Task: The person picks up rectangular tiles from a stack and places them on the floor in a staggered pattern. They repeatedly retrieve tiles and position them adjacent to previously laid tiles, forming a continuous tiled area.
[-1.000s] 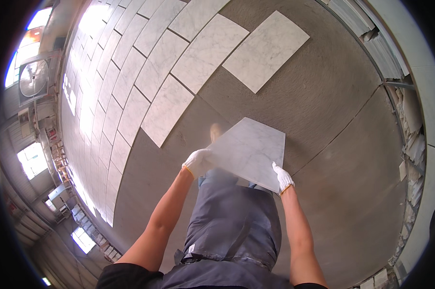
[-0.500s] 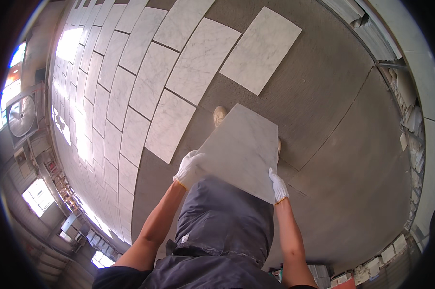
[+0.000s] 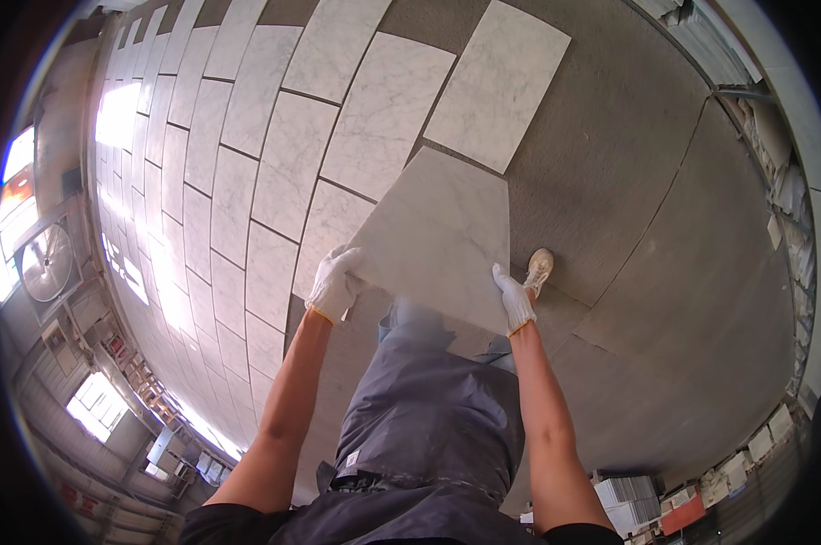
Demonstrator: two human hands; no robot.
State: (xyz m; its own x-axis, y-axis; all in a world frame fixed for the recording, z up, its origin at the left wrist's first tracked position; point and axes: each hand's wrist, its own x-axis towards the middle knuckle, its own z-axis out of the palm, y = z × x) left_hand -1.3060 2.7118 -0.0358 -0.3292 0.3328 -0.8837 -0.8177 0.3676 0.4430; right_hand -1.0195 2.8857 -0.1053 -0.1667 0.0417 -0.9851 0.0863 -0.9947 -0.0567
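A pale, grey-veined marble tile [image 3: 442, 241] is held up in front of me, tilted, above the floor. My left hand [image 3: 336, 280], in a white knitted glove, grips its left edge. At the right edge my right hand [image 3: 514, 298], gloved the same way, holds on with the thumb over the upper face; most fingers are hidden. The tile's far edge overlaps my sight of the laid tiles, and I cannot tell whether it touches any. Just beyond it lies another white tile [image 3: 498, 86] on the grey floor.
Rows of similar tiles [image 3: 292, 136] with thin dark gaps cover the floor at left. Grey concrete [image 3: 674, 300] spreads to the right, crossed by a crack. My shoe [image 3: 539, 266] is at the tile's right. Stacked slabs [image 3: 765, 136] line the right wall; a fan [image 3: 47, 262] stands far left.
Both hands have carried the tile forward, away from my body and toward the laid rows. My arms are stretched further, and my right shoe now shows fully beside the tile.
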